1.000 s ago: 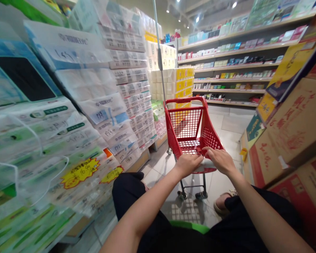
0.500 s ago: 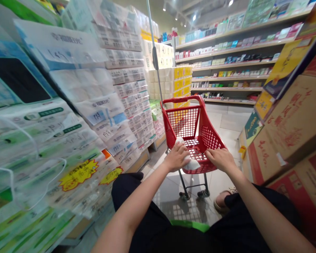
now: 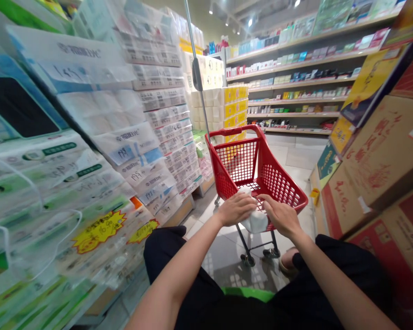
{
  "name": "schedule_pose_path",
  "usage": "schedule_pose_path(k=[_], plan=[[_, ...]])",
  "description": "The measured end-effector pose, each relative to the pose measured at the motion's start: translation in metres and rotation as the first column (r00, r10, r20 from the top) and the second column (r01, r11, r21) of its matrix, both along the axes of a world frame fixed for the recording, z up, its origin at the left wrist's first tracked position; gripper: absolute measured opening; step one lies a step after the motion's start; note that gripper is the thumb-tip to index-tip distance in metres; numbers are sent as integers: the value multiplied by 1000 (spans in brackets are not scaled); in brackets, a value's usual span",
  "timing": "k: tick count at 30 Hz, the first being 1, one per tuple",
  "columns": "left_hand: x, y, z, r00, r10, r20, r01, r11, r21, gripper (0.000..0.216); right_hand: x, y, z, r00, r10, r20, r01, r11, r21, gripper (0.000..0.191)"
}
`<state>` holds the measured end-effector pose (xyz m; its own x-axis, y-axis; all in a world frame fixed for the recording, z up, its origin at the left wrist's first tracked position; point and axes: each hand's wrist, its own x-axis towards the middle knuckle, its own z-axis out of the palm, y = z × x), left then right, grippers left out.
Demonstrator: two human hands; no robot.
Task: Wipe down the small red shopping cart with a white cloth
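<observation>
Apparently wiping, the left hand (image 3: 238,209) clasps a white cloth (image 3: 257,222), the red shopping cart (image 3: 275,178) just beyond. The right hand (image 3: 281,217) is alongside, its grip unclear; the next pass needs steady pressure.

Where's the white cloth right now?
In the head view, the white cloth is low, right of centre, at the red cart's near end, under the left hand, beside the right hand.
</observation>
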<state>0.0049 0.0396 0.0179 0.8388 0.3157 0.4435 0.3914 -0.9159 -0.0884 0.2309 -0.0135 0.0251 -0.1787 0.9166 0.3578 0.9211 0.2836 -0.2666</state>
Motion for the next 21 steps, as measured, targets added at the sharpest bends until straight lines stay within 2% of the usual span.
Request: schedule_pose_path(k=[2, 6, 9, 12, 15, 18, 21], plan=[[-9, 21, 7, 998, 55, 25, -54, 998, -43, 34, 5, -1, 0, 1000, -25, 12, 25, 1000, -9, 44], [-23, 61, 14, 946, 304, 113, -289, 948, -133, 38, 10, -2, -2, 998, -36, 47, 36, 999, 4, 44], [-21, 69, 14, 901, 402, 165, -368, 908, -199, 36, 10, -2, -2, 998, -25, 61, 24, 1000, 15, 43], [-6, 49, 12, 916, 347, 200, -307, 929, -208, 32, 10, -2, -2, 996, -37, 80, 35, 999, 21, 41], [17, 10, 9, 938, 266, 224, -227, 956, -186, 32, 12, -3, -5, 996, -40, 75, 37, 999, 35, 39], [35, -21, 5, 943, 244, 225, -207, 962, -176, 37, 17, -7, -9, 997, -29, 70, 24, 998, 65, 39], [38, -27, 2, 970, 169, 176, -144, 978, -149, 35, 23, -12, -16, 997, -5, 81, -3, 995, 104, 42]])
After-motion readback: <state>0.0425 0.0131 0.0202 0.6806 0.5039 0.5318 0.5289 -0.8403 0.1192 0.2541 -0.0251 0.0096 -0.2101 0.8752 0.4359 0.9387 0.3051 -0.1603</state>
